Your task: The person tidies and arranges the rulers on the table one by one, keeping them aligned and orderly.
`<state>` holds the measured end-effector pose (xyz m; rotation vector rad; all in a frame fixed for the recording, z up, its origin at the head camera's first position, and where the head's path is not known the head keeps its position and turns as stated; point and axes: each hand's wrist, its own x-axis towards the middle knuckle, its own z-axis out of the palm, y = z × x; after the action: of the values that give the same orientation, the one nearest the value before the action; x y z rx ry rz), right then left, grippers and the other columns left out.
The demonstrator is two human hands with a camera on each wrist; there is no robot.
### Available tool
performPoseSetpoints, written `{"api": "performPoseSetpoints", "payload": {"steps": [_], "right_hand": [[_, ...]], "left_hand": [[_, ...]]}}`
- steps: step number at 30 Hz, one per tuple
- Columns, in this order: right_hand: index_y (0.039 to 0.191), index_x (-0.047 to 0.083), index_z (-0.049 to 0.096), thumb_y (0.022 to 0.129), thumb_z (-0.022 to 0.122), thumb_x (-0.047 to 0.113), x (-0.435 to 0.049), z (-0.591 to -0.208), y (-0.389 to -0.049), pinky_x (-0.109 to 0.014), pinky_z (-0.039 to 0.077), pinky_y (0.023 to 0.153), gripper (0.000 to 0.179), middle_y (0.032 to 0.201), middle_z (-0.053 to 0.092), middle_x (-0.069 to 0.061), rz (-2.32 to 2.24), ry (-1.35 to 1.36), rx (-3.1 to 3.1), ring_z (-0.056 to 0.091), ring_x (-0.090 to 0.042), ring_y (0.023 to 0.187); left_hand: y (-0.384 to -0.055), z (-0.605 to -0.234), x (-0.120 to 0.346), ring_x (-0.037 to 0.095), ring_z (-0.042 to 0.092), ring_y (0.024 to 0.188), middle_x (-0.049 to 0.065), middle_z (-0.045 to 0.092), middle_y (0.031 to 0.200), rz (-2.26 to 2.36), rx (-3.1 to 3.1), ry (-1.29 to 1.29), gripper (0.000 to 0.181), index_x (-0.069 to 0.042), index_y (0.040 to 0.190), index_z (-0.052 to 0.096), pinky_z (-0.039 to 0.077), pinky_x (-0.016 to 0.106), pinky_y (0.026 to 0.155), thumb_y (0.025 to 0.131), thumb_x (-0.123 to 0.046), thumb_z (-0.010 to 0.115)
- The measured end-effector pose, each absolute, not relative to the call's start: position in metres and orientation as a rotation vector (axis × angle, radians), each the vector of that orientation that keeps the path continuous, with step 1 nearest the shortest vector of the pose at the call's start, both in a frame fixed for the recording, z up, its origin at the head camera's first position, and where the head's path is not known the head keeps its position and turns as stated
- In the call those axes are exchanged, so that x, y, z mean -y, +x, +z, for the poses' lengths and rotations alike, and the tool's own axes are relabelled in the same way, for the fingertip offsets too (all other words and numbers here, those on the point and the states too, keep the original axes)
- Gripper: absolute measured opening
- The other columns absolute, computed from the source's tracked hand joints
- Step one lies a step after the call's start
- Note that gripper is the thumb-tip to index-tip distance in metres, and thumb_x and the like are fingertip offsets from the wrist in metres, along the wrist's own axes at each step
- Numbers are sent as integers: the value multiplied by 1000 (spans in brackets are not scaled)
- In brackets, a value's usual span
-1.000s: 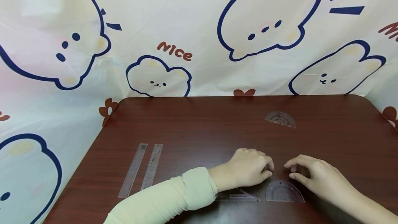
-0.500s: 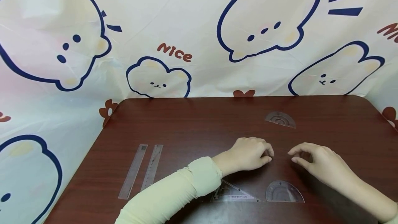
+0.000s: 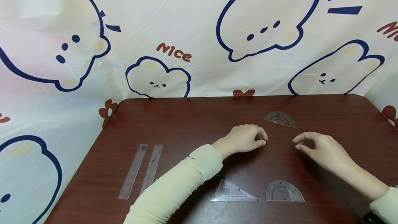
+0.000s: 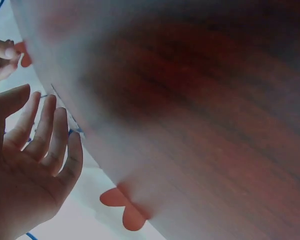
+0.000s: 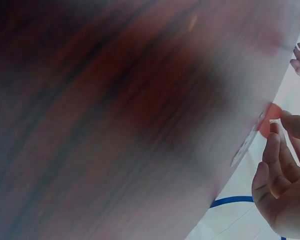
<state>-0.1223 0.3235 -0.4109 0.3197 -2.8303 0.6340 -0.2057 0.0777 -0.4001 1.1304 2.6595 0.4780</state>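
Note:
My left hand hovers over the middle of the table, fingers loosely bent with nothing in them; its palm and spread fingers show in the left wrist view. To its right my right hand also holds nothing, its thumb and fingers relaxed and apart. Just beyond both hands lies a clear protractor. Nearer the front a second protractor rests flat, with a clear set square beside it on the left. Two clear rulers, an outer ruler and an inner ruler, lie side by side farther left.
The dark wood table has rounded far corners and meets a pale cartoon-printed cloth at its back and sides. My left sleeve covers the inner ruler's near end. A black item shows at the right cuff.
Both hands have moved away from me toward the far protractor and drawn slightly apart. The set square, partly covered by the left arm before, is now in full view. Rulers and protractors stay put.

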Motion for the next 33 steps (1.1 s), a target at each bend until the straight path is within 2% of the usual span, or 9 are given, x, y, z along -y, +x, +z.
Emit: {"api": "performPoseSetpoints", "payload": {"steps": [5, 14, 25, 33], "right_hand": [[95, 17, 75, 83, 79, 9, -326, -412, -132, -32, 44, 62, 14, 84, 69, 7, 668, 276, 2865, 57, -8, 71], [100, 11, 75, 86, 77, 12, -327, -411, -150, -40, 45, 66, 14, 86, 70, 1, 709, 233, 2909, 61, -22, 79], [99, 8, 74, 86, 77, 9, -339, -415, -165, -37, 45, 67, 14, 86, 69, -1, 734, 291, 2865, 60, -20, 78], [102, 6, 74, 87, 76, 9, -343, -413, -175, -34, 43, 64, 15, 86, 69, -3, 748, 271, 2885, 55, -19, 72]], "left_hand": [[-215, -401, -85, -3, 55, 85, -23, 64, 103, 524, -2654, 1096, 15, -32, 111, 71, 44, 26, 72, 98, -35, 63], [-228, -402, -94, 1, 57, 99, -20, 64, 115, 547, -2673, 1035, 20, -31, 116, 70, 45, 28, 79, 99, -35, 61], [-243, -405, -102, 1, 56, 114, -20, 64, 117, 615, -2692, 1025, 20, -31, 116, 71, 46, 27, 87, 98, -34, 64], [-253, -407, -108, 1, 56, 113, -16, 63, 120, 624, -2715, 1078, 23, -30, 119, 70, 46, 26, 86, 98, -33, 64]]}}
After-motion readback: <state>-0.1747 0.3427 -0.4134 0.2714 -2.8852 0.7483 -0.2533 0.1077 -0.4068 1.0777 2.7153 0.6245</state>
